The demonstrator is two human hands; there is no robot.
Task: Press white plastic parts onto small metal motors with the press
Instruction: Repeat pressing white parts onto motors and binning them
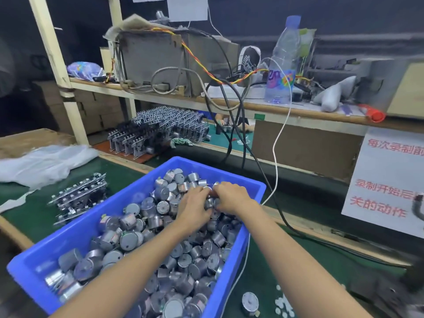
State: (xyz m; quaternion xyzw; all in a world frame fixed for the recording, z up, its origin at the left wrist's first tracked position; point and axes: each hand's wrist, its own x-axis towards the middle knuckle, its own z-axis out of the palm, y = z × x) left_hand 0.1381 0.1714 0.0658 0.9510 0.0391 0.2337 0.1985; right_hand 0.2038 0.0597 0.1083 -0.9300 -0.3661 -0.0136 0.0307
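Both grips in the bin (75,232).
Left grip (195,204), right grip (231,197) touching, each curled round motors (209,202) from the heap below.

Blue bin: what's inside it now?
The blue bin holds a heap of small metal motors; the left hand and right hand grip some at its far end. Lower layers and the floor are covered.

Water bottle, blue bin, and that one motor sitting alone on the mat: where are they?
Water bottle (283,65): head view, clear body above the label.
Blue bin (238,178): head view, far rim.
Lone motor (250,302): head view, its flat top face.
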